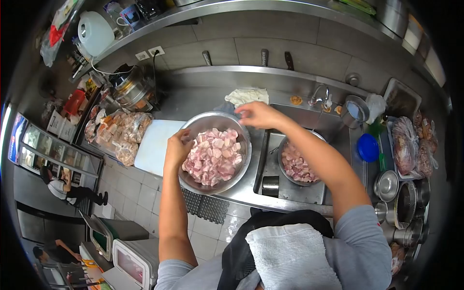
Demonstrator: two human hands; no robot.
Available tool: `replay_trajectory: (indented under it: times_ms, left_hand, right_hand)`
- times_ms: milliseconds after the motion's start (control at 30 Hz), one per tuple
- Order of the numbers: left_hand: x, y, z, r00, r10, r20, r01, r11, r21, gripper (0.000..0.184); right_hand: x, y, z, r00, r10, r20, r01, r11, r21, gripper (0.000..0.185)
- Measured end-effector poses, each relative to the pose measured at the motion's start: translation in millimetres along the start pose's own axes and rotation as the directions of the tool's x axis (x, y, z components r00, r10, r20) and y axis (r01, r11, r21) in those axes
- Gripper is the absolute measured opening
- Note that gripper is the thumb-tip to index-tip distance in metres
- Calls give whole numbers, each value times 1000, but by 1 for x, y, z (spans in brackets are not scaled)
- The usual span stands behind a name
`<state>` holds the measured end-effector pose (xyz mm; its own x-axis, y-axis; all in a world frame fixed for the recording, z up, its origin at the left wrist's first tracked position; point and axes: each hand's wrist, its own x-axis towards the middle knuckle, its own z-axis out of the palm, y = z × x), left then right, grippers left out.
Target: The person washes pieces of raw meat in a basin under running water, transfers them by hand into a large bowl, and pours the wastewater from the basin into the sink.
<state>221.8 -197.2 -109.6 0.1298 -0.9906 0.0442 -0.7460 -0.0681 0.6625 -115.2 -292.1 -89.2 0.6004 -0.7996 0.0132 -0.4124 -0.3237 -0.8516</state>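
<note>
A large steel bowl (208, 124) full of cut pale pink raw meat (212, 157) rests near the front of the steel counter, beside the sink. My left hand (178, 149) is closed over the bowl's left rim, its fingertips reaching just inside. At the upper right rim is my right hand (263, 115), fingers stretched to the left and a little apart, with nothing visible in them. In the sink (263, 162) stands a second metal bowl with more cut meat (298, 164), partly behind my right forearm. A dark metal cup (270, 185) sits in front of it.
To the left are a white cutting board (157, 145) and bagged food (123, 133). Behind the bowl lies a cloth (246, 96). A faucet (320, 94) rises behind the sink. Pots (386, 186) and bagged meat (405, 145) stand right. Two people (65, 188) are in the room at left.
</note>
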Motion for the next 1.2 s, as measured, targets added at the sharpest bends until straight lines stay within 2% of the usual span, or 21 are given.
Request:
replay_trajectory:
  times_ms: [100,133,200,233,333,433,467,533,633,667,700,767,867,933,967,1000,1067,1100,1133,1167,1200]
  left_hand:
    - [13,3,16,978,200,-61,-199,980,25,42]
    - [17,13,23,978,199,-57,-198,980,18,42]
    - [25,41,46,960,276,-45,-279,956,-89,39]
    - [30,54,63,947,317,-52,-321,929,-182,39]
    - [38,105,122,936,350,21,-315,866,-389,37]
    - [48,123,214,903,382,196,-220,803,-554,39]
    - [50,122,251,876,416,244,-196,769,-608,41]
    - [53,110,331,833,351,428,-12,784,-620,43]
    - [55,79,445,831,349,433,105,666,-739,48]
    - [54,75,469,830,236,505,151,777,-611,51]
    - [51,70,491,815,109,569,204,865,-459,54]
    - [48,40,548,818,34,575,236,891,-388,58]
    - [47,13,598,803,-111,586,309,918,-249,58]
    - [50,-6,632,824,-23,566,306,859,-410,62]
    - [55,-16,651,822,-31,569,312,860,-404,62]
    - [58,-31,679,831,-4,557,279,869,-410,67]
    - [67,-51,719,843,23,537,241,877,-416,71]
    - [73,-55,738,871,49,489,203,870,-449,75]
    - [81,-56,753,896,74,438,164,860,-483,80]
    - [85,-39,740,747,14,664,536,578,-615,82]
    - [90,-31,741,752,13,659,534,575,-620,82]
  right_hand:
    - [-34,81,-25,989,151,-3,-150,987,63,50]
    - [-51,102,-34,983,181,-18,-180,982,59,49]
    - [-86,151,-52,973,226,-41,-224,973,46,49]
    - [-104,187,-59,955,291,-50,-283,952,119,48]
    - [-157,285,-64,897,436,-80,-415,889,192,47]
    - [-210,308,-75,749,650,-125,-622,756,205,41]
    - [-233,385,-67,778,622,-95,-589,773,236,38]
    - [-258,406,-68,596,803,32,-745,537,395,42]
    - [-267,434,-69,515,853,82,-816,459,351,52]
    - [-268,460,-67,492,866,88,-827,433,357,55]
    - [-263,478,-69,501,862,80,-819,442,366,58]
    - [-257,511,-69,496,863,98,-823,431,370,61]
    - [-237,562,-66,500,866,21,-743,417,524,70]
    - [-231,613,-63,553,827,-101,-766,552,329,77]
    - [-230,638,-61,648,753,-114,-716,653,247,75]
    - [-226,651,-57,649,753,-106,-717,652,248,75]
    - [-214,672,-46,601,798,-36,-716,558,419,77]
    - [-203,663,-41,722,691,24,-609,619,496,80]
    - [-195,666,-29,701,709,79,-626,558,545,80]
    - [-189,670,-15,676,724,137,-644,490,588,80]
    - [-180,669,5,678,722,138,-645,494,583,80]
